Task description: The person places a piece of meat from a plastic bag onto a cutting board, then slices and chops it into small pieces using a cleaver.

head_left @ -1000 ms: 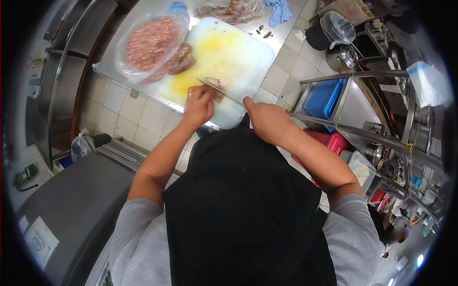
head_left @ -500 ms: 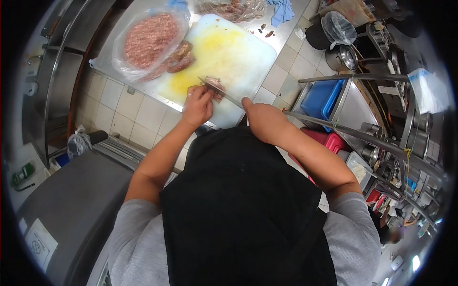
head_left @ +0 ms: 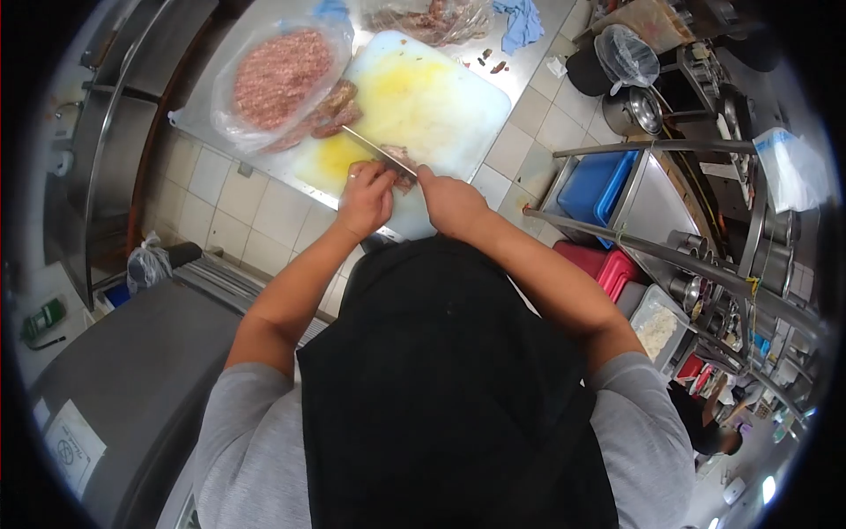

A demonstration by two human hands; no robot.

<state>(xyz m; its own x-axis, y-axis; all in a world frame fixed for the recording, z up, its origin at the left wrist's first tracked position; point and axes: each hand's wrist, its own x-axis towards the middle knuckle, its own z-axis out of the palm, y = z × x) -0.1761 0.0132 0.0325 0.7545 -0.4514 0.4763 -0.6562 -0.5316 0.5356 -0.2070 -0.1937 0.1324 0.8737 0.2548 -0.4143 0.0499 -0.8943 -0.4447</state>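
Observation:
My right hand [head_left: 456, 204] is wrapped round the handle of a knife [head_left: 368, 143], whose blade points up and left across a small piece of meat [head_left: 405, 182]. With curled fingers, my left hand [head_left: 367, 196] holds that meat from its left side. Both are at the near edge of a white cutting board [head_left: 467, 110] with yellow stains. Left of the board, ground meat [head_left: 282, 78] fills a clear plastic bag [head_left: 231, 123]. Darker chunks of meat [head_left: 339, 110] lie between the bag and the board.
The board rests on a metal table [head_left: 198, 106]. Behind it are another plastic bag of meat [head_left: 432, 19], a blue cloth [head_left: 522, 25] and small dark scraps [head_left: 499, 66]. A metal rack with a blue bin [head_left: 597, 187] stands to the right. Another person [head_left: 705, 419] is at far right.
My right hand has moved left and forward, sliding the knife so its tip reaches further up and left. My left hand stays nearly still on the meat.

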